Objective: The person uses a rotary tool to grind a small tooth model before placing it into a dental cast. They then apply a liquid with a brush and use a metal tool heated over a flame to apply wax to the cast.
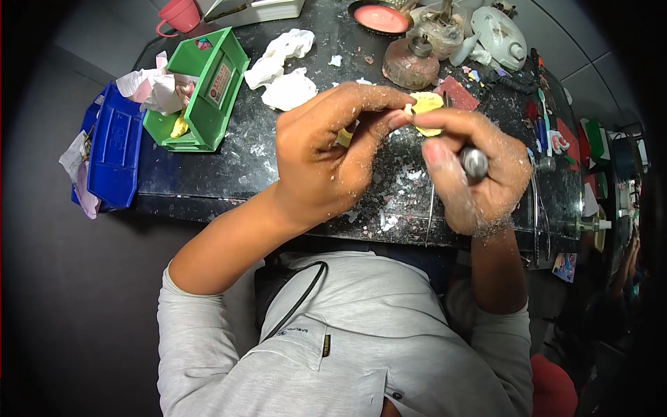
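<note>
My left hand (326,142) is closed, its thumb and forefinger pinching a small white tooth-like piece (408,110). A bit of yellow shows between its curled fingers. My right hand (486,167), dusted with white powder, wraps around a metal handpiece (475,164) whose rounded end points toward me. The right fingertips meet the left ones at the white piece, and the tool's working tip is hidden behind them. Just beyond the fingertips lies a yellow dental cast (428,104), partly covered by my right forefinger. Fine white dust also coats my left hand.
The black bench (243,174) is strewn with white chips. Left are a green bin (226,104) and a blue bin (114,149); crumpled white tissue (288,90) lies near them. Behind my hands stand a glass spirit lamp (410,66) and a pink wax sheet (458,94). Tweezers (538,212) lie right.
</note>
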Action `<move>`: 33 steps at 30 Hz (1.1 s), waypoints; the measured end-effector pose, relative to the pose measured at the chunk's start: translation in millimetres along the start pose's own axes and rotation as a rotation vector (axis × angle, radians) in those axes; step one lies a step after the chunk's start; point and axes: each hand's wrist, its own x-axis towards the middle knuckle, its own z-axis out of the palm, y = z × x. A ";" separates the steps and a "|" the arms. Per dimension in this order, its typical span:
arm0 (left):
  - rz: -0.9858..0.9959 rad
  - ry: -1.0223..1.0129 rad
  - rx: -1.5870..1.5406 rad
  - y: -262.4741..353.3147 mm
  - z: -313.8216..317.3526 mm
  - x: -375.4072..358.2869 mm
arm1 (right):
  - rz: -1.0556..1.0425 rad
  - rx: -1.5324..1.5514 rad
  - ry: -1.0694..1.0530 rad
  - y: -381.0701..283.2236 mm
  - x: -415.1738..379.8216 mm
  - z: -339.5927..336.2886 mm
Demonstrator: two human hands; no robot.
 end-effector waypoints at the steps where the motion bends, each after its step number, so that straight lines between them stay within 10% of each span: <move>1: 0.093 -0.016 0.052 -2.0 -1.4 1.0 | 0.048 0.024 -0.014 1.2 0.1 -1.9; 33: 0.371 -0.240 0.225 -4.0 -13.2 7.2 | 0.162 -0.446 -0.124 6.7 0.1 1.1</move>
